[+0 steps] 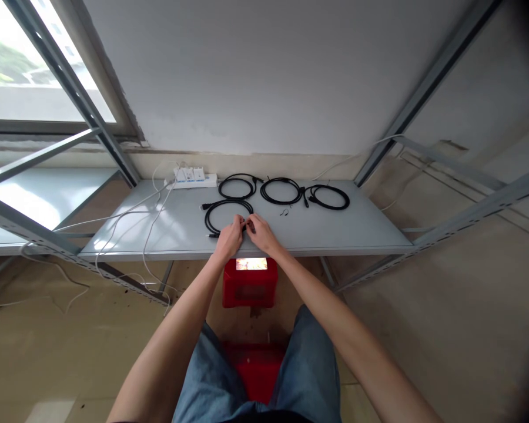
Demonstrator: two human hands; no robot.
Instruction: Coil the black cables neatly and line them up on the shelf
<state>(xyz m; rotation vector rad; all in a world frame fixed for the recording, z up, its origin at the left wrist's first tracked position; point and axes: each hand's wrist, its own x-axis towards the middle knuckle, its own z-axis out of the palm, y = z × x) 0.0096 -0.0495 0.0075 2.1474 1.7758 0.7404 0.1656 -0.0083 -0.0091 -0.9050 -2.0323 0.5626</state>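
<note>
A coiled black cable (208,218) lies on the grey shelf near its front edge, with plugs sticking out at its left side. At the coil's near right side, my left hand (231,236) is closed, with its fingertips pinching the cable. Right beside it, my right hand (261,232) is also closed on the same stretch of cable, the fingertips of both hands almost meeting. Whatever small thing may sit between the fingertips is hidden. Just right of my hands lie small black twist ties (284,212).
Behind stand more coiled cables: one at the back (220,189), a middle coil (261,191) and a right coil (347,201). A white power strip (209,181) with loose white cords (147,235) occupies the left. Below the shelf (335,238) is a red box (249,294).
</note>
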